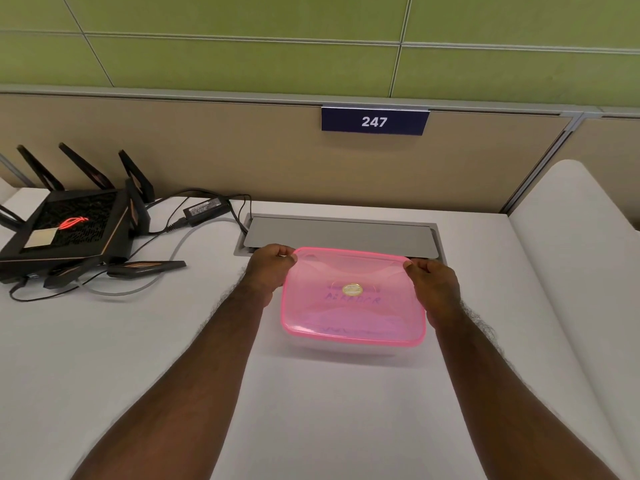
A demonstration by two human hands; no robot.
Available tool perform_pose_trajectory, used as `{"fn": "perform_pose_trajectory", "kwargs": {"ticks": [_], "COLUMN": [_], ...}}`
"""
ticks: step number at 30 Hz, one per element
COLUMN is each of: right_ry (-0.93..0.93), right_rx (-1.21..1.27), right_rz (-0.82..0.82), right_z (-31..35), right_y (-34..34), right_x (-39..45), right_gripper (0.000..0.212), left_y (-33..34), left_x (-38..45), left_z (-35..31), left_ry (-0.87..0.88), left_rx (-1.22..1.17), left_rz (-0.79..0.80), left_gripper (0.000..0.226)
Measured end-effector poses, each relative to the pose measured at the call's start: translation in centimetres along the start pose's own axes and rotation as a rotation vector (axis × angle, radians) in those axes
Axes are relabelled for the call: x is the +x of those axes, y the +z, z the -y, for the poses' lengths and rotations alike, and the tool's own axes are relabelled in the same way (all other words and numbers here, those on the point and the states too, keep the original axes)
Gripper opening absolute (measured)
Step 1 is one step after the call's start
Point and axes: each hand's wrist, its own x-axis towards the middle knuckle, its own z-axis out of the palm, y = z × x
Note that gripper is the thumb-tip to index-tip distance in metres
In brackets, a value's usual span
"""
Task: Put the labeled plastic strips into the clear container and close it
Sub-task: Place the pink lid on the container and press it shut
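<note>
Both hands pinch the far corners of the pink lid (pixel 353 299), left hand (pixel 272 271) and right hand (pixel 434 285); it lies over the clear container (pixel 346 348) on the desk (pixel 138 341); strips inside show only faintly; pressing shut seems what remains.

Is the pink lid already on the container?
On: the pink lid covers the container; both hands grip its far corners. Whether sealed, cannot tell.

Both arms reach forward, left hand (pixel 268 271) and right hand (pixel 437 284) pinched closed.
</note>
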Motion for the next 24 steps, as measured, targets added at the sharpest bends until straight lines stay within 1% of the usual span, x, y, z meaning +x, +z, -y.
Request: {"fn": "perform_pose_trajectory", "kwargs": {"ticks": [3, 5, 7, 11, 15, 18, 24], "right_ry": [0.032, 0.047, 0.067, 0.083, 0.089, 0.100, 0.094], "right_rx": [0.102, 0.137, 0.141, 0.137, 0.149, 0.153, 0.157], "right_rz": [-0.045, -0.061, -0.055, -0.034, -0.038, -0.039, -0.010], "right_z": [0.3, 0.6, 0.9, 1.0, 1.0, 1.1, 1.0], "right_y": [-0.1, 0.0, 0.0, 0.2, 0.3, 0.3, 0.1], "right_x": [0.0, 0.1, 0.1, 0.3, 0.5, 0.5, 0.6], "right_gripper": [0.017, 0.027, 0.029, 0.025, 0.015, 0.026, 0.028], "left_y": [-0.1, -0.1, 0.1, 0.4, 0.5, 0.5, 0.2], "left_x": [0.0, 0.1, 0.3, 0.7, 1.1, 1.3, 2.0], "left_z": [0.0, -0.1, -0.1, 0.1, 0.1, 0.0, 0.1], "left_ry": [-0.003, -0.029, -0.047, -0.063, -0.063, -0.047, -0.052], "left_rx": [-0.070, -0.089, -0.074, -0.054, -0.044, -0.026, 0.026], "left_rz": [0.035, 0.044, 0.038, 0.024, 0.007, 0.007, 0.099], "left_gripper": [0.016, 0.016, 0.015, 0.014, 0.015, 0.017, 0.023]}}
